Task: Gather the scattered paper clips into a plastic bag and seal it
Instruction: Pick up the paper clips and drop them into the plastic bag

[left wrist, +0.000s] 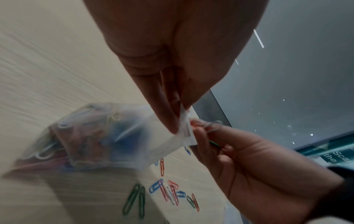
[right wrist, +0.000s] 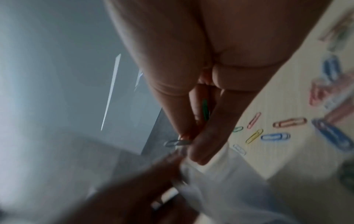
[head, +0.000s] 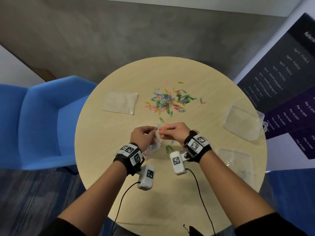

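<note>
Paper clips [head: 167, 102] lie heaped at twelve o'clock from the hands on the round surface [head: 196, 193], with an empty flat bag [head: 120, 102] at ten o'clock. Left hand [head: 140, 135] pinches the mouth of the plastic bag [left wrist: 99, 136], already part-filled with clips. Right hand [head: 175, 132], touching that mouth, holds a few clips [left wrist: 209, 126] in curled fingers. A clear lidded box [head: 242, 123] sits at three o'clock.

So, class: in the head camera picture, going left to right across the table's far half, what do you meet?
Flat plastic bag → heap of paper clips → clear plastic box.
</note>
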The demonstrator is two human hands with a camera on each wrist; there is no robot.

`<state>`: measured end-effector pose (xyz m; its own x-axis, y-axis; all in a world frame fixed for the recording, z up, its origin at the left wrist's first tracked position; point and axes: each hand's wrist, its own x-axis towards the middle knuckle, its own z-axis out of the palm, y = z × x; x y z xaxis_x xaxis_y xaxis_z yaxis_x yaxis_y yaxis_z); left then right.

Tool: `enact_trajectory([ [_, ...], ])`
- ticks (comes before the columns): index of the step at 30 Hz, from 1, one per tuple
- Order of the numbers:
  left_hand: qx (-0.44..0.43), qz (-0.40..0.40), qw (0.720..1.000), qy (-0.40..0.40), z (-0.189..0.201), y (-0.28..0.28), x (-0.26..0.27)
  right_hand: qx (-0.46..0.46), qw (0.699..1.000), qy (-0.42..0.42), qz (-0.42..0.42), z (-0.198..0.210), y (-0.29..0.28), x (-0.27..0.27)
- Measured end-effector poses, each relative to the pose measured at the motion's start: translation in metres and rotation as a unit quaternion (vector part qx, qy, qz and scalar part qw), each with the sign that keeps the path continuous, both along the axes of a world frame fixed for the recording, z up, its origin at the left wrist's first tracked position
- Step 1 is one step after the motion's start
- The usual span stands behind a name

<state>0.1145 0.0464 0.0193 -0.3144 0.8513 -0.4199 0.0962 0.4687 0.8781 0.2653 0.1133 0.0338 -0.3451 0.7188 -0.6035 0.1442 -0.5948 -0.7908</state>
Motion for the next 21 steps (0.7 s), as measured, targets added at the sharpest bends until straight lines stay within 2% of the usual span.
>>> enact_trajectory([
  [4, 0.010, -0.017, 1.000, 0.015, 0.004, -0.001, 0.001, 0.087, 0.977, -0.161, 0.110, -0.005, 0.004, -0.019],
  [7, 0.011, -0.004, 1.000, 0.011, 0.003, -0.002, -0.005, 0.102, 0.958, -0.193, 0.184, 0.000, 0.002, -0.034],
  [10, 0.008, 0.013, 1.000, 0.004, 0.002, -0.006, -0.014, 0.114, 0.970, -0.171, 0.130, 0.009, -0.001, -0.035],
  [12, 0.008, 0.030, 0.999, 0.009, 0.002, -0.010, -0.021, 0.153, 0.975, -0.146, 0.072, 0.011, 0.003, -0.029],
  [13, 0.007, 0.042, 0.999, 0.007, 0.001, -0.012, -0.024, 0.190, 0.967, -0.164, 0.049, 0.009, 0.009, -0.025],
  [14, 0.005, 0.053, 0.999, 0.002, 0.000, -0.013, -0.027, 0.238, 0.947, -0.210, 0.041, 0.002, 0.018, -0.021],
  [15, 0.004, 0.060, 0.998, -0.003, -0.001, -0.015, -0.030, 0.283, 0.916, -0.276, 0.073, -0.006, 0.028, -0.019],
  [17, 0.002, 0.068, 0.998, -0.011, -0.002, -0.019, -0.035, 0.325, 0.830, -0.390, 0.232, -0.025, 0.038, -0.021],
  [18, 0.003, 0.071, 0.997, -0.014, -0.003, -0.021, -0.038, 0.336, 0.781, -0.420, 0.318, -0.035, 0.037, -0.026],
  [20, 0.008, 0.079, 0.997, -0.020, -0.003, -0.025, -0.042, 0.369, 0.682, -0.446, 0.446, -0.054, 0.029, -0.034],
  [21, 0.012, 0.085, 0.996, -0.024, -0.004, -0.026, -0.044, 0.379, 0.643, -0.450, 0.491, -0.061, 0.024, -0.035],
])
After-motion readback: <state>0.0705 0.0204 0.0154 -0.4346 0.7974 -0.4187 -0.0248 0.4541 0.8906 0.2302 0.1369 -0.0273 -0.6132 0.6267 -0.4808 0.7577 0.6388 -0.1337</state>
